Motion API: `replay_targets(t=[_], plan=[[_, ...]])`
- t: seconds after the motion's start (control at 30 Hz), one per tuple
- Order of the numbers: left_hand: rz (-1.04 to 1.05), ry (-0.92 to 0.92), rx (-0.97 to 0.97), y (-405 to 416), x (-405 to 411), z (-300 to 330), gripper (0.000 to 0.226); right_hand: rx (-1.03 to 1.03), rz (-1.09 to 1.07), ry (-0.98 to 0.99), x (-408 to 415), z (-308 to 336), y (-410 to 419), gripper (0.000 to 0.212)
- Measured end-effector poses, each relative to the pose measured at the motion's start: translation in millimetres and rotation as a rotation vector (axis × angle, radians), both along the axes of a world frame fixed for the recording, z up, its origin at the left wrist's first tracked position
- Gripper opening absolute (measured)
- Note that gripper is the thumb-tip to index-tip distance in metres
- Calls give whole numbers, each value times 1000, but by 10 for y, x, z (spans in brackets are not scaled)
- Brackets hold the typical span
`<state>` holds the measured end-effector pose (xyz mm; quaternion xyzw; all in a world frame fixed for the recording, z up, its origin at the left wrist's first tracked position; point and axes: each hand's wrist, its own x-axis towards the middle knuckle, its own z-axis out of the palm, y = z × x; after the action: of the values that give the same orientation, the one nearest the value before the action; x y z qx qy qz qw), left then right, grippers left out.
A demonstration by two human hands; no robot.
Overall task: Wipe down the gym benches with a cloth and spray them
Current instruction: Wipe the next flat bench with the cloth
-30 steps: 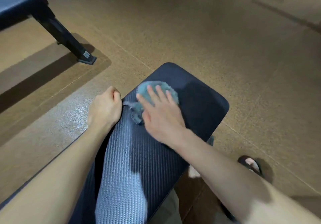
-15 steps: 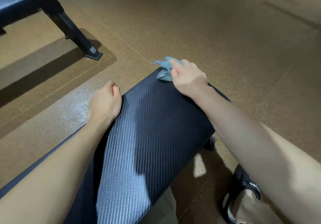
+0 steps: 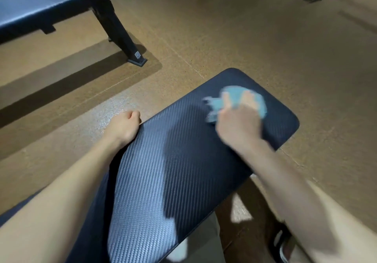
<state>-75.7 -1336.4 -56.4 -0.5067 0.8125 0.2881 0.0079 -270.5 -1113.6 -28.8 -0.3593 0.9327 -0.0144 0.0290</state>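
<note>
Cloth [image 3: 244,100]: a light blue, crumpled rag, motion-blurred, lies on the far end of the near bench pad [image 3: 163,171], a dark pad with a ribbed, carbon-weave texture and rounded corners that shines pale near the camera. Right hand [image 3: 238,128] presses down on the cloth with fingers spread over it, grasping it against the pad; left hand [image 3: 124,127] is clenched in a fist, resting at the pad's left edge and holding nothing visible. Second bench [image 3: 47,3], dark and on black legs, stands well apart beyond the pad's left side on the brown floor [image 3: 265,38].
</note>
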Motion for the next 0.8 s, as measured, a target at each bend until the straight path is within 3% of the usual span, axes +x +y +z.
replay_targets(t=[0.1,0.23,0.3,0.4,0.43,0.5,0.57,0.67,0.73,0.8], plan=[[85,52,-13,25,-14,-6,37,-6,338,-143,959,72,-487,59],[54,40,-49,55,-53,31,40,-53,667,-234,1233,49,87,59],[32,35,-88,112,-45,47,41,-30,619,-192,837,22,289,60],[35,35,-109,176,-58,96,41,-31,237,-139,291,44,159,59],[37,31,-109,180,-58,106,41,-38,201,-112,368,83,49,59],[27,30,-99,174,-67,128,43,-96,327,-54,829,60,-106,61],[21,32,-90,166,-71,134,43,-102,515,-150,1304,0,-131,59],[39,21,-96,198,-47,149,39,-98,641,-200,1067,12,-39,57],[39,8,-106,220,-47,174,40,-79,487,-145,472,16,96,53],[5,-13,-135,261,-64,217,41,-79,160,-136,-127,58,254,51]])
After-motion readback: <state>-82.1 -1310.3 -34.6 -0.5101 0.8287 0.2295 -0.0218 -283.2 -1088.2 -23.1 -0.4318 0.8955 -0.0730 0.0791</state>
